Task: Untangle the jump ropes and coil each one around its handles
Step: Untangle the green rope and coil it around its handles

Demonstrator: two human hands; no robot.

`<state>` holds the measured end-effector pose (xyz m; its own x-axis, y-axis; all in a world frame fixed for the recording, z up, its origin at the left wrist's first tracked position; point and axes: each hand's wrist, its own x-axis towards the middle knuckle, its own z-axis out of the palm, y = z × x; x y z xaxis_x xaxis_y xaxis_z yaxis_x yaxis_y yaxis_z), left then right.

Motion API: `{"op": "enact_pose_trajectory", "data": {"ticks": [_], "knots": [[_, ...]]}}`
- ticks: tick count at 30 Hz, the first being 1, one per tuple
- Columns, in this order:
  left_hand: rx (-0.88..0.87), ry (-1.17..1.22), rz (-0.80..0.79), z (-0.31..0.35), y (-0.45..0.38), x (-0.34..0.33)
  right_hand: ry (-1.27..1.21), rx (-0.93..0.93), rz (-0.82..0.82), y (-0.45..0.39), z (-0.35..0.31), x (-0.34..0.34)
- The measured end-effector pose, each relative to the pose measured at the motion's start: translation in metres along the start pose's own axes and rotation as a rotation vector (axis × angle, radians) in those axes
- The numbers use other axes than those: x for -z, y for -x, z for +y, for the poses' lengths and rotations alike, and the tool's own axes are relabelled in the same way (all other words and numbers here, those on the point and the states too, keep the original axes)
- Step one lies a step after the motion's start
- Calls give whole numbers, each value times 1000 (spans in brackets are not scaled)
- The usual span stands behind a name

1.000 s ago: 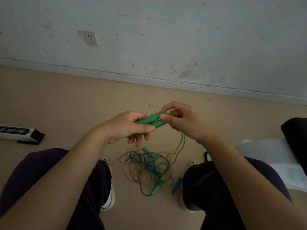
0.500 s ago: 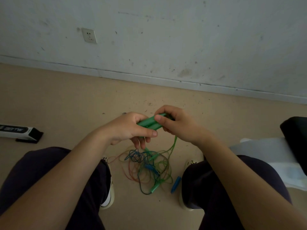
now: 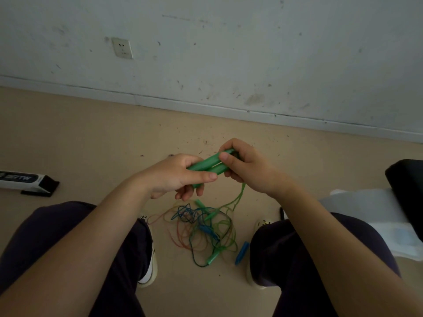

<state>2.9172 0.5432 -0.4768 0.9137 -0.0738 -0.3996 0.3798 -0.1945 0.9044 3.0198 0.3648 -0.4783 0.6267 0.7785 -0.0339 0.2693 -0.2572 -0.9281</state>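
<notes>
Two green jump-rope handles (image 3: 207,165) lie side by side between my hands, above the floor. My left hand (image 3: 176,177) grips their left end, thumb along the front. My right hand (image 3: 246,167) pinches their right end with thumb and curled fingers. A green rope (image 3: 238,197) hangs from under my right hand down to a tangle of green, blue and orange ropes (image 3: 201,229) on the floor between my feet. A green handle (image 3: 212,258) and a blue handle (image 3: 242,252) lie at the tangle's near edge.
My knees in dark trousers flank the tangle, with white shoes (image 3: 150,268) beside it. A black-and-white box (image 3: 25,181) lies on the floor at left. A white sheet (image 3: 375,216) and a black object (image 3: 407,191) sit at right. The wall with a socket (image 3: 122,48) stands ahead.
Both hands with the green handles dipped slightly and came back up. The hanging green rope has shifted a little; the tangle on the floor looks unchanged.
</notes>
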Motion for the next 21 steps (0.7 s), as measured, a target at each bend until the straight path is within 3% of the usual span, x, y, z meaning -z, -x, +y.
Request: {"op": "enact_pose_trajectory", "data": {"ticks": [13,16,21], "knots": [[-17,-46,-120,-1,2,1,19,67,-19,1,-2,5],[-42,-3,-30,-2,0,3,-69,42,52,0,-2,4],[-191,226,317,-3,-4,14,-152,-80,324,-3,2,13]]}}
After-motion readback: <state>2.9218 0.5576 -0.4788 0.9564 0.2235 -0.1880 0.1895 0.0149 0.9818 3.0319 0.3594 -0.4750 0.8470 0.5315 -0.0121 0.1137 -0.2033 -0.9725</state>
